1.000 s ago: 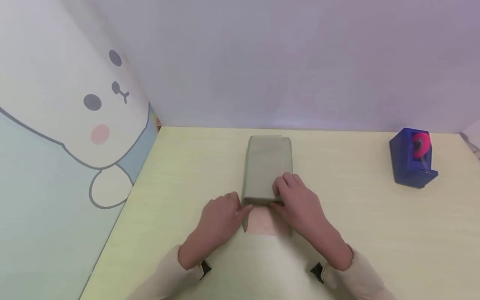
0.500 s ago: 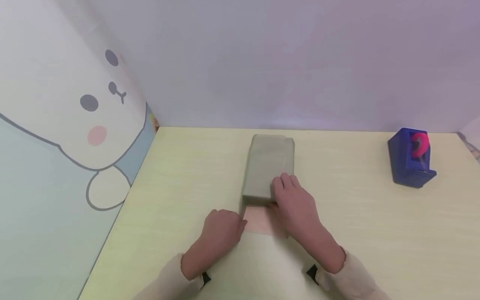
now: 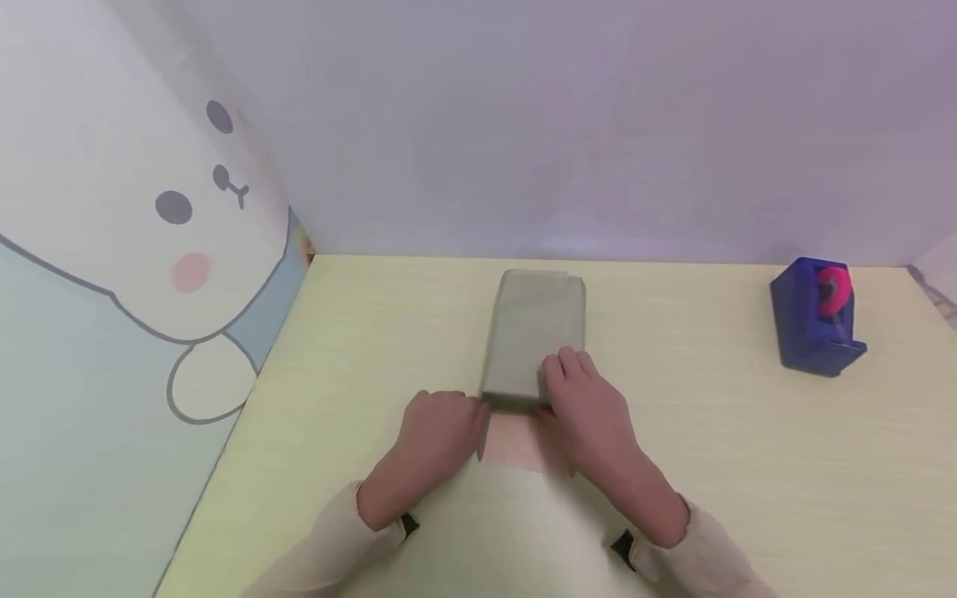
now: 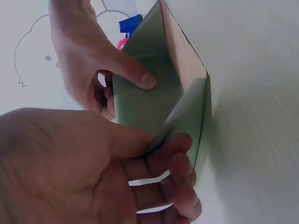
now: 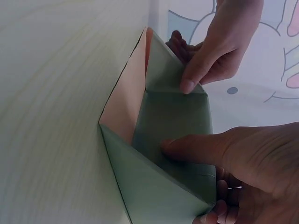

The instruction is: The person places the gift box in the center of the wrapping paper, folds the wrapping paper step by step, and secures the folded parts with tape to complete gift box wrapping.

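Closest in, two pale sleeves (image 3: 321, 544) reach over the bench (image 3: 359, 349), each with something black at the cuff. Just past them, a bottom flap (image 3: 516, 442) of folded paper lies along the bench, its pink inside facing up. The person's left hand (image 3: 435, 438) pinches the left side flap (image 4: 183, 114) between thumb and fingers; it stands up at a slant. The right hand (image 3: 594, 422) grips the parcel's near end, thumb pressed to the end face, fingers bent over the top edge. The grey-green parcel (image 3: 532, 328) stretches away from there, left of the bench's middle, its far end near the back edge. By the back right corner sits a blue tape dispenser (image 3: 802, 324) with a bright pink roll (image 3: 841, 285). A lilac-grey wall (image 3: 538, 133) rises behind the back edge, and a white cartoon animal (image 3: 97, 158) covers the panel along the left edge.
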A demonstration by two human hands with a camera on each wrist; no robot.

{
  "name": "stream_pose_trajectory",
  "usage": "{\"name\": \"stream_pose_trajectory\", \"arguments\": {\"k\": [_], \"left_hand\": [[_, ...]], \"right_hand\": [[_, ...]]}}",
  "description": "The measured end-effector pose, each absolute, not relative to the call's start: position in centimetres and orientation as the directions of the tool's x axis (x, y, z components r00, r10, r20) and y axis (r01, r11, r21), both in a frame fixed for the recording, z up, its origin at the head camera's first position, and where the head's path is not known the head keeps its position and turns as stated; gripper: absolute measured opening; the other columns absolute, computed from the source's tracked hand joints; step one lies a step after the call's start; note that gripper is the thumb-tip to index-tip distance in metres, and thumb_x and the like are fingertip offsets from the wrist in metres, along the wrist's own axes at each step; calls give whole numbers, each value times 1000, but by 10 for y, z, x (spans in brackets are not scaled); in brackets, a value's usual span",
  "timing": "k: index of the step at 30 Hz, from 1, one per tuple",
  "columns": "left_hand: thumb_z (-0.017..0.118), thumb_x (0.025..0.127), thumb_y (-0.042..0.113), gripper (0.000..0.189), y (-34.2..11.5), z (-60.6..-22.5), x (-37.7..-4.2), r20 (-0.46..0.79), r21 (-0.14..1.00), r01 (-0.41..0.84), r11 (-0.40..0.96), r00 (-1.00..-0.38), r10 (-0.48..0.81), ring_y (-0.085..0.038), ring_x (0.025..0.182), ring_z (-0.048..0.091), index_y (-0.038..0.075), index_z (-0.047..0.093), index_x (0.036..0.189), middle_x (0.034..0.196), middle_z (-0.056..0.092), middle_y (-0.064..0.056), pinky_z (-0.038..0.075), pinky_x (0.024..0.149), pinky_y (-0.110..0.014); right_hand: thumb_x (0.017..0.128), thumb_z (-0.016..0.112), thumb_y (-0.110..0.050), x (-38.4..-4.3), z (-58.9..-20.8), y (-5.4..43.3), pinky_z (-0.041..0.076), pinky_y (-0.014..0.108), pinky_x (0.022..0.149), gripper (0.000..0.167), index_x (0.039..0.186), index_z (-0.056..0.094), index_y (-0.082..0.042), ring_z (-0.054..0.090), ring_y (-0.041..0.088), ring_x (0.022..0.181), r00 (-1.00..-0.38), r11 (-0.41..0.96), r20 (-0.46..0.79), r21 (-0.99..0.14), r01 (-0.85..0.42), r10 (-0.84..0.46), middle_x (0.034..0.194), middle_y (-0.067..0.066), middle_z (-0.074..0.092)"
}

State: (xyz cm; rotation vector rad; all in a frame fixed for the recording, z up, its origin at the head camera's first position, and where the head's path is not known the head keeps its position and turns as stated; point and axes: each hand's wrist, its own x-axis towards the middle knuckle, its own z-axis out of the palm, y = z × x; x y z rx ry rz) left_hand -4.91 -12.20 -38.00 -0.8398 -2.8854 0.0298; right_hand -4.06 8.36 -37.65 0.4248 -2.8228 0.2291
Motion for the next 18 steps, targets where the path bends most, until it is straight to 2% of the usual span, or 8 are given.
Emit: {"name": "stream_pose_trajectory", "arguments": {"k": [1,3,6,9,14,18], "left_hand": [[75,88,16,41,-122,-380,-48,131,-98,542,834,-824,551,-8,54,17,22,50,56,53,23,9,18,44,-24],[76,84,12,41,-122,-381,-46,83,-91,548,832,-828,554,-8,56,14,23,48,56,54,17,9,17,45,-23],[74,90,18,52,-123,-383,-40,6,-57,529,846,-848,531,-9,56,13,20,38,53,56,13,8,15,45,-24],[73,95,28,59,-121,-388,-32,-49,-62,517,854,-856,515,-9,52,14,19,34,51,53,13,8,15,46,-24],[70,98,38,61,-118,-391,-22,-91,-140,520,843,-854,512,-10,50,19,18,40,49,51,20,7,21,50,-25],[72,96,38,52,-118,-383,-13,-131,-128,549,826,-835,535,-10,49,29,18,49,54,51,36,6,28,52,-27]], "right_hand": [[74,95,-16,-40,-377,84,43,26,54,50,95,51,-4,43,23,81,-920,945,290,-117,-307,-263,85,7,44],[75,95,-17,-40,-377,84,42,26,54,49,95,51,-4,43,23,81,-922,945,284,-117,-305,-263,85,7,44],[75,95,-17,-40,-377,84,43,26,55,49,96,52,-4,43,23,81,-926,946,272,-117,-303,-263,85,7,44],[74,95,-17,-41,-378,84,45,28,55,50,97,53,-4,44,24,82,-926,944,270,-122,-306,-265,86,7,45],[73,96,-17,-41,-379,85,48,29,57,51,97,53,-4,45,24,83,-920,942,282,-119,-315,-272,87,8,46],[74,95,-16,-41,-378,85,47,28,57,50,95,51,-5,44,23,83,-920,940,276,-120,-320,-278,87,7,45]]}}
